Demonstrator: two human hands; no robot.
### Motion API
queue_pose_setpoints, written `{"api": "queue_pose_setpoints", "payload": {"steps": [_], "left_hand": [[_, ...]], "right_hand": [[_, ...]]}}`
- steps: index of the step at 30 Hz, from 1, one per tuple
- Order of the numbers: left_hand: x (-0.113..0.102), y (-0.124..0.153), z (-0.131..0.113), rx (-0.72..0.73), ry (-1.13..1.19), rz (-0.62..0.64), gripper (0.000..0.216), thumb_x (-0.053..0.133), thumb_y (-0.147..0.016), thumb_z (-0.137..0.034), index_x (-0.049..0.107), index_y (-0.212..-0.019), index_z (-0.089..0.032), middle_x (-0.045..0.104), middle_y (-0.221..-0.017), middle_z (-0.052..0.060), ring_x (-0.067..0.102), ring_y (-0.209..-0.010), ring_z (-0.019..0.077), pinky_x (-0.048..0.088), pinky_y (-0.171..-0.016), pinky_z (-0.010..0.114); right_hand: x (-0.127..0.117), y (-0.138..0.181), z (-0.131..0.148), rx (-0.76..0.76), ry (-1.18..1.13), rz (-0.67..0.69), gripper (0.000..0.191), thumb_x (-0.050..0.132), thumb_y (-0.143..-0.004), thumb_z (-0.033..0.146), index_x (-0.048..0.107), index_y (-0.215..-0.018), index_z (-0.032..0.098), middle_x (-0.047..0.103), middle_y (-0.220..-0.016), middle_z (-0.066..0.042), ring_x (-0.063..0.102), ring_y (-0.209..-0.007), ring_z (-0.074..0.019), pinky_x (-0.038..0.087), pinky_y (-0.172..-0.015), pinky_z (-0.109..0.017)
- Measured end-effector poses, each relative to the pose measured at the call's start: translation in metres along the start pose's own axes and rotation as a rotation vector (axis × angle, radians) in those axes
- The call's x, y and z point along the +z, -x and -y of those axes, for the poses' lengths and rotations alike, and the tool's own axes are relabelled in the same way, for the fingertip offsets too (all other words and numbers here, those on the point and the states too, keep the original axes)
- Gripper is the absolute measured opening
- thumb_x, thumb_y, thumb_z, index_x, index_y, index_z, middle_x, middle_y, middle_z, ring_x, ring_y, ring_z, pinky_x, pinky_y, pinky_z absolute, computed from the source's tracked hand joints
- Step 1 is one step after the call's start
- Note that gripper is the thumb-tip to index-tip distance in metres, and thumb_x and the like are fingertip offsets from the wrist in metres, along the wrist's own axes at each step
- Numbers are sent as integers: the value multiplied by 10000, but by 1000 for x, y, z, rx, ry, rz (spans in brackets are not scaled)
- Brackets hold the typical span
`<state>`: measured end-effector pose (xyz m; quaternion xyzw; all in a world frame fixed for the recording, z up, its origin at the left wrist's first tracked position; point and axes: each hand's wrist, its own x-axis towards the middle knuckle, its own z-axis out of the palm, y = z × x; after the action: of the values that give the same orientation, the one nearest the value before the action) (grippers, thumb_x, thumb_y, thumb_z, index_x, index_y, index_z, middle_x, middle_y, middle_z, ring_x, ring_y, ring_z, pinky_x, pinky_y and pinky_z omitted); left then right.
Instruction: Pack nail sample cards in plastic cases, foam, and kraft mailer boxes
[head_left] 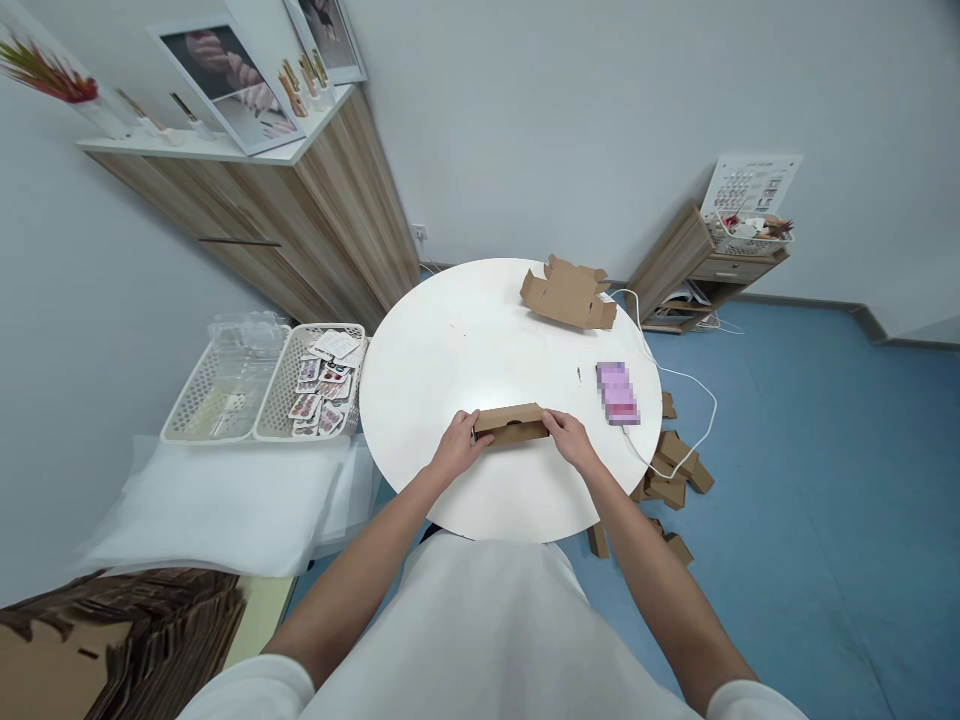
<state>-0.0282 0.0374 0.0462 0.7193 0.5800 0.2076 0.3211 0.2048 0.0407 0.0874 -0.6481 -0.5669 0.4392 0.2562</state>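
Observation:
Between my two hands is a small brown cardboard box [511,424], over the near half of a round white table [427,350]. Its long side faces me and a dark notch shows midway along the edge. My left hand [459,444] grips the left end, thumb on the near side. At the right end my right hand [568,437] is closed on the box, fingers at the corner. Whether the lid is fully closed I cannot tell. Farther back on the table lies a flattened cardboard box blank [568,292] with its flaps spread.
A pixelated purple phone-like object [618,393] with a white cable [694,385] lies at the table's right. Left stand two white baskets [259,400], one holding printed cards. Folded boxes [667,480] lie on the floor at right. Stacked cardboard [172,640] fills the lower left.

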Motion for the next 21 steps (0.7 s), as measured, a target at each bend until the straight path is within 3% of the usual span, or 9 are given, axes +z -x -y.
{"api": "queue_pose_setpoints", "payload": {"steps": [5,9,14,18,21], "left_hand": [[-2,5,5,64,109,14,593,559,-730,-260,318,-1272,-236,414,-1017,57,505,-794,145,463,-748,323],[-7,3,9,102,118,53,611,588,-699,-204,340,-1253,-271,379,-1075,53,505,-834,146,460,-790,335],[-10,-8,11,40,94,28,497,536,-737,-194,401,-1209,-268,377,-1073,49,512,-766,125,458,-778,334],[-15,-20,7,-40,104,44,499,539,-741,-261,406,-1221,-253,383,-1089,55,498,-664,96,460,-737,316],[-19,-28,5,-119,194,84,538,530,-744,-391,398,-1243,-237,409,-1087,61,518,-739,113,457,-732,286]], "right_hand": [[0,-2,1,25,6,-7,437,349,-786,508,620,-986,229,630,-874,-24,532,-833,-187,390,-733,-297],[1,-7,0,54,-13,-12,426,376,-777,511,612,-1001,236,623,-943,-28,538,-860,-182,399,-757,-301],[1,-17,-5,102,-17,36,465,390,-762,538,568,-1061,230,611,-921,-35,557,-794,-167,417,-727,-295],[-1,-26,-5,135,-4,64,509,418,-753,533,504,-1145,221,591,-833,-25,563,-731,-153,418,-700,-292],[-2,-30,-4,143,-34,53,504,429,-754,518,497,-1150,213,578,-825,-22,567,-714,-144,417,-698,-290]]}}
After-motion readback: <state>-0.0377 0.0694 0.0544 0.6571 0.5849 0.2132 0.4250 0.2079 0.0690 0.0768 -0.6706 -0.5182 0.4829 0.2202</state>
